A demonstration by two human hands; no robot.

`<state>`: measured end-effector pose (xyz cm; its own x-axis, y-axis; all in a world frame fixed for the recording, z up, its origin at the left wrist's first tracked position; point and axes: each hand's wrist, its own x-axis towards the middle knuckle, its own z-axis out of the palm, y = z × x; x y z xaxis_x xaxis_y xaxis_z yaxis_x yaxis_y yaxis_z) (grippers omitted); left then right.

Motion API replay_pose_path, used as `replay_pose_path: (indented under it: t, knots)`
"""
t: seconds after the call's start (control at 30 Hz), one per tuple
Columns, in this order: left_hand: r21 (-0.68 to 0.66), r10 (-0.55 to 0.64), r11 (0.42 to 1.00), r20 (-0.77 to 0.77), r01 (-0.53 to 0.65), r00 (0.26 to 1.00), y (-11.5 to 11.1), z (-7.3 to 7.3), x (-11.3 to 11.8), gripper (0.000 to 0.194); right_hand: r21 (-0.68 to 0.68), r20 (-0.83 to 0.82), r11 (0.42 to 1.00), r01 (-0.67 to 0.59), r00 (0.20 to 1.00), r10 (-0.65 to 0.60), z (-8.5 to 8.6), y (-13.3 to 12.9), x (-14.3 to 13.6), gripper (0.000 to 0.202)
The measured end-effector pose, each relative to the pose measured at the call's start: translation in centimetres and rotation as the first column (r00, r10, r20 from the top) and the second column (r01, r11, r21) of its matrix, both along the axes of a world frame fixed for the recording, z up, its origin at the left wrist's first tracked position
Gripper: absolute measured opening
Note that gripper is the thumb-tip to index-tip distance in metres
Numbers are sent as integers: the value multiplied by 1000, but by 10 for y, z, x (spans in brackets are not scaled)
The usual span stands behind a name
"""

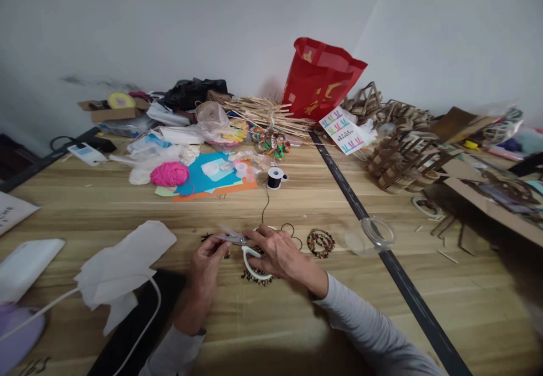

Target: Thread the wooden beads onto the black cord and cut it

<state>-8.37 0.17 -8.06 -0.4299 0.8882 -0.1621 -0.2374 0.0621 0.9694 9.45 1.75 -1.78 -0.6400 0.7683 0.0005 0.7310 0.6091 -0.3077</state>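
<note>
My right hand [275,251] grips white-handled scissors [257,268], and their open-looking metal blades point left. With its fingers pinched at the blade tips, my left hand [206,260] holds a thin dark beaded cord, mostly hidden by the fingers. Small colourful beads [227,254] show just below those fingertips. Under the scissors lies a beaded strand [261,280], partly covered by my right hand. A coiled multicoloured bead bracelet [320,243] rests to the right. Black cord runs from a spool [275,178] down toward my hands and loops beside my right hand.
A clear round container [377,233] stands right of the bracelet. White paper [127,260] and a cable lie at left. Behind are pink yarn [169,174], blue sheets [199,175], thin sticks [267,113], a red bag [320,82] and small woven baskets [394,164].
</note>
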Motion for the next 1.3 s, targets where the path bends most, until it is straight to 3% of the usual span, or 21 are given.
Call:
replay_pose_path:
  t: [0.5, 1.3]
  knots:
    - [0, -28, 1000, -73, 28, 997, -1, -4, -3, 15, 81, 94, 995, -62, 994, 54, 5, -4, -4, 34]
    - [-9, 10, 1000, -54, -11, 999, -3, -6, -3, 16, 106, 50, 991, -77, 996, 72, -12, -2, -12, 34]
